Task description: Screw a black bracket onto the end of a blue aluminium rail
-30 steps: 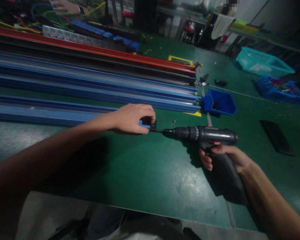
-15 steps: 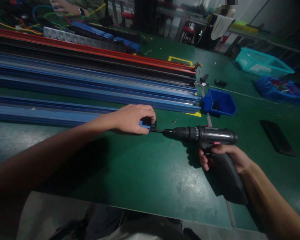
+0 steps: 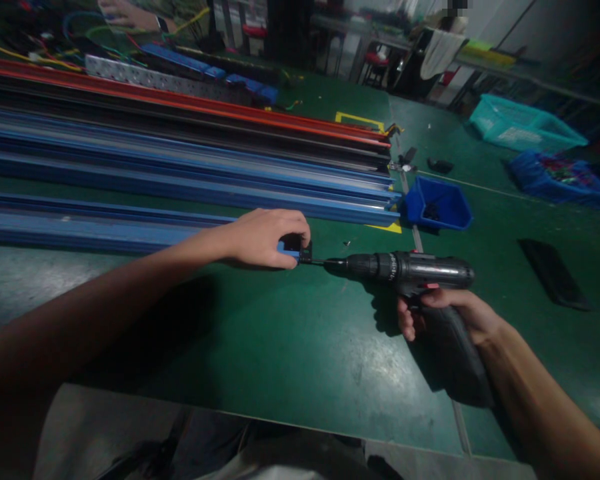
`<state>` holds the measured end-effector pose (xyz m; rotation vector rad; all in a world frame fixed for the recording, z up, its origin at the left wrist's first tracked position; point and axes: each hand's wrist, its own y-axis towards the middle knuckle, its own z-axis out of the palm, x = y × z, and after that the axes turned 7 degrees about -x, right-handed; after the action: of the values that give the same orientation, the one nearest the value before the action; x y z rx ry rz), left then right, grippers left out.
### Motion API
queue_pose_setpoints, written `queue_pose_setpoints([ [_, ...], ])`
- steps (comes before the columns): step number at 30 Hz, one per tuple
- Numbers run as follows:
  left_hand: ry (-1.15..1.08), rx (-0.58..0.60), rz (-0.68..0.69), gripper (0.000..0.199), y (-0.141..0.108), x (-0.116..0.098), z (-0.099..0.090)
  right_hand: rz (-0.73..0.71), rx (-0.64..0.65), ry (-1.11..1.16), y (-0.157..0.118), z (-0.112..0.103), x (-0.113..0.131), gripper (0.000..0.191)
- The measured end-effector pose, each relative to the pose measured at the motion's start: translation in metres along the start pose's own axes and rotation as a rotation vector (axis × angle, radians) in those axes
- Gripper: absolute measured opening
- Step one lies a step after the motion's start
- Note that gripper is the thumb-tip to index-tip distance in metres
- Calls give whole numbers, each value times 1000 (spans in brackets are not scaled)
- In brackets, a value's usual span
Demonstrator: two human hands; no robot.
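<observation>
My left hand (image 3: 267, 239) is closed over the right end of a long blue metal rail (image 3: 95, 228), thumb on the near side and fingers on the far side. A small black end cap (image 3: 306, 253) sits at that rail's end, beside my fingertips. My right hand (image 3: 460, 313) is wrapped around the handle of a black cordless drill (image 3: 420, 268), index finger around the trigger area. The drill lies level, pointing left, and its long thin bit (image 3: 325, 262) reaches the end cap. Whether the bit sits in a screw is too small to tell.
Behind lie several blue rails (image 3: 190, 170), black rails and a red rail (image 3: 195, 99). A blue bin (image 3: 437, 207) with small black parts stands beyond the drill. To the right are a black flat object (image 3: 554, 273), a blue tray (image 3: 565, 180) and a teal basket (image 3: 525, 127). Another person's hand (image 3: 123, 13) shows top left.
Both hands, the drill and the rail keep their places against each other. The whole view has shifted very slightly.
</observation>
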<state>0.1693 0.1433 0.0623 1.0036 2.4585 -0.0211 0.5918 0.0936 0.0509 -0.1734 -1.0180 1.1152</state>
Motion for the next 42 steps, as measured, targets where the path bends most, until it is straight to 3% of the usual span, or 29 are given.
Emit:
queue_pose_setpoints([
  [10, -8, -6, -1, 25, -1, 0, 0, -59, 17, -57, 2, 1, 1, 29],
  [20, -4, 2, -3, 26, 0, 0, -1, 14, 0, 12, 0, -3, 1, 32],
  [42, -2, 1, -4, 26, 0, -1, -1, -49, 17, -72, 1, -5, 0, 29],
])
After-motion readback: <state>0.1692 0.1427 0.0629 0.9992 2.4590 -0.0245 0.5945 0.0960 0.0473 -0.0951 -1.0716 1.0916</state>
